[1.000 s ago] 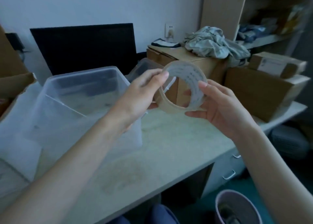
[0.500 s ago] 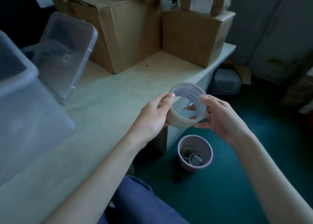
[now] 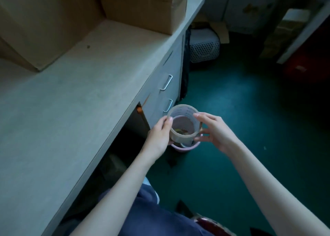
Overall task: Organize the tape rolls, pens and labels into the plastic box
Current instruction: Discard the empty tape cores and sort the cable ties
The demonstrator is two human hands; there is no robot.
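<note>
- A lap in dark blue cloth (image 3: 160,218) is seen nearest, with both forearms reaching out over it.
- The tape roll (image 3: 184,124) is held in the air beyond the worktop's edge, above a pink bin (image 3: 185,147) on the green floor (image 3: 250,128).
- The left hand (image 3: 159,137) is curled on the roll's left rim, thumb on top; the right hand (image 3: 217,132) pinches its right rim with the fingertips, the other fingers spread.
- The roll is seen as a pale, translucent ring with faint print inside its core; the bin shows through the hole.
- The worktop (image 3: 71,102) carries two cardboard boxes (image 3: 142,5) at its back.
- The plastic box is not in view, so the roll is judged not yet stored; no pens or labels are seen, so their progress cannot be told.
</note>
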